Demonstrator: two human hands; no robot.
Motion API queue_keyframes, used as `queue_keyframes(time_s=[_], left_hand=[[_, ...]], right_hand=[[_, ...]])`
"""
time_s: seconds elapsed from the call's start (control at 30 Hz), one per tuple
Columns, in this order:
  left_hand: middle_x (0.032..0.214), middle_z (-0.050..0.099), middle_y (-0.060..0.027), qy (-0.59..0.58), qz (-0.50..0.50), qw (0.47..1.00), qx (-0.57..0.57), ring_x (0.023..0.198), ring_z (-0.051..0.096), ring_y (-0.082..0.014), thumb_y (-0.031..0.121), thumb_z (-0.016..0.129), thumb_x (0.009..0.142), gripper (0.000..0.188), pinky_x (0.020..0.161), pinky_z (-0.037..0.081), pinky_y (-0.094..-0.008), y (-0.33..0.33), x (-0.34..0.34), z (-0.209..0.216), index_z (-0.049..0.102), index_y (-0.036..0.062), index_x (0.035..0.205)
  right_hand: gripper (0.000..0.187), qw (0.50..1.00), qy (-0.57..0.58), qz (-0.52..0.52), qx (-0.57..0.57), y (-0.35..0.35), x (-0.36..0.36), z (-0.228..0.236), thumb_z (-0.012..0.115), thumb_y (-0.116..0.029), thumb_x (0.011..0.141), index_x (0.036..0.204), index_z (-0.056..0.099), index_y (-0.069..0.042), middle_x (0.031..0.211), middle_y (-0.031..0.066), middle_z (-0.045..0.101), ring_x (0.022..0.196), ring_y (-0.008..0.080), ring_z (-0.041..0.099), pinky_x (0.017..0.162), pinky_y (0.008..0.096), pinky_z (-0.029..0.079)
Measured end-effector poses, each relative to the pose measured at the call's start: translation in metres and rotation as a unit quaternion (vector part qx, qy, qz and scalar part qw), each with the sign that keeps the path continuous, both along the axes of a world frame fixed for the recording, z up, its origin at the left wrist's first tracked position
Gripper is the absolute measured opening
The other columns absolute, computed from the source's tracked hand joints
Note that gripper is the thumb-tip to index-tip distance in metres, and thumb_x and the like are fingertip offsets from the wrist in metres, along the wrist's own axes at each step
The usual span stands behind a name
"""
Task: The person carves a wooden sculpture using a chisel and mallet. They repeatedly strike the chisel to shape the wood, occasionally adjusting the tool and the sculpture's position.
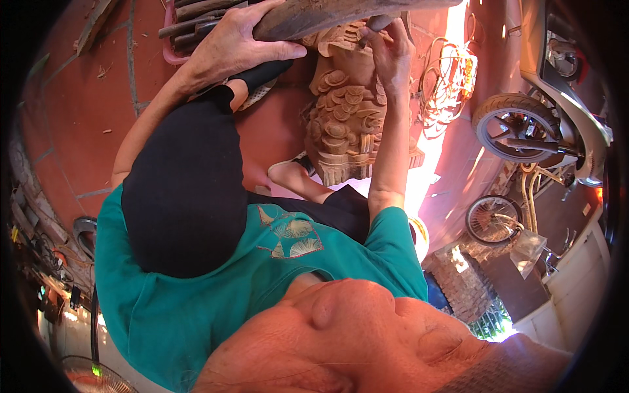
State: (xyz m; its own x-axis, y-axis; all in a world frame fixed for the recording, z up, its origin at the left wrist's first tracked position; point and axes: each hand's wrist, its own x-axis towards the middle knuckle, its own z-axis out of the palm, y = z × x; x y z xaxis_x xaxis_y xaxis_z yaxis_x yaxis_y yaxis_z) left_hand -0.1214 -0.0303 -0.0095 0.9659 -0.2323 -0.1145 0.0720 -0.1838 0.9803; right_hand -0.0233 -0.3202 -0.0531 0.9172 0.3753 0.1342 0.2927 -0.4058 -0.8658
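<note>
Carving the wooden figure, both hands engaged.

My left hand [232, 42] wraps its fingers around a wooden mallet [327, 14], held over the carved wooden figure [344, 111], which stands on the red tile floor [78, 111] between my knees. My right hand [392, 56] pinches a chisel [375, 26] against the figure's top.

Warm reddish daylight — blown-out glare at right — dark fisheye rim.
</note>
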Motion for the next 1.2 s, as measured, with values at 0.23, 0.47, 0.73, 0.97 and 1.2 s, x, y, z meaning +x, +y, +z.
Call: queue_keyframes(time_s=[0.23,0.47,0.73,0.97,1.2], left_hand=[[0.098,0.068,-0.0008,-0.004,0.045,0.998,-0.039,0.092,0.063,-0.0091,0.016,0.084,0.085,0.051,0.086,0.052,-0.0271,-0.002,-0.003,0.002,0.062,0.0036,0.129],[0.098,0.067,0.0007,0.006,0.008,0.999,0.052,0.085,0.060,-0.0062,0.021,0.083,0.086,0.050,0.075,0.051,-0.0251,0.005,0.003,-0.020,0.063,0.0052,0.129],[0.097,0.065,0.0003,0.048,0.021,0.998,-0.019,0.080,0.059,-0.0063,0.022,0.082,0.086,0.049,0.067,0.049,-0.0242,0.002,0.000,-0.005,0.063,0.0049,0.128],[0.102,0.067,-0.0036,-0.038,0.006,0.996,0.087,0.086,0.061,-0.0121,0.029,0.083,0.085,0.057,0.075,0.052,-0.0289,0.004,0.002,-0.038,0.061,0.0036,0.132],[0.091,0.065,0.0018,0.094,0.038,0.994,0.030,0.075,0.057,-0.0061,0.030,0.082,0.086,0.044,0.062,0.049,-0.0246,0.003,0.000,-0.022,0.065,0.0056,0.119]], right_hand=[[0.040,0.992,-0.096,-0.003,-0.087,0.016,-0.011,0.009,0.080,-0.006,0.087,0.124,0.065,-0.008,0.108,0.0097,0.076,0.093,0.0200,0.076,0.077,0.0328,0.062],[0.040,0.996,-0.052,-0.008,-0.068,0.013,-0.009,0.007,0.080,-0.005,0.086,0.124,0.065,-0.008,0.105,0.0119,0.076,0.093,0.0199,0.076,0.078,0.0324,0.063],[0.039,0.995,-0.055,-0.016,-0.083,0.017,-0.011,0.011,0.079,0.000,0.086,0.122,0.064,-0.004,0.105,0.0107,0.075,0.092,0.0173,0.075,0.080,0.0330,0.064],[0.025,0.986,-0.009,-0.081,0.146,-0.016,-0.009,0.005,0.072,0.001,0.094,0.115,0.060,-0.002,0.106,0.0079,0.072,0.102,0.0176,0.070,0.084,0.0307,0.062],[0.034,0.977,-0.003,-0.089,0.193,-0.026,-0.003,0.017,0.072,0.000,0.095,0.125,0.055,-0.001,0.110,0.0117,0.073,0.102,0.0177,0.070,0.089,0.0317,0.058]])
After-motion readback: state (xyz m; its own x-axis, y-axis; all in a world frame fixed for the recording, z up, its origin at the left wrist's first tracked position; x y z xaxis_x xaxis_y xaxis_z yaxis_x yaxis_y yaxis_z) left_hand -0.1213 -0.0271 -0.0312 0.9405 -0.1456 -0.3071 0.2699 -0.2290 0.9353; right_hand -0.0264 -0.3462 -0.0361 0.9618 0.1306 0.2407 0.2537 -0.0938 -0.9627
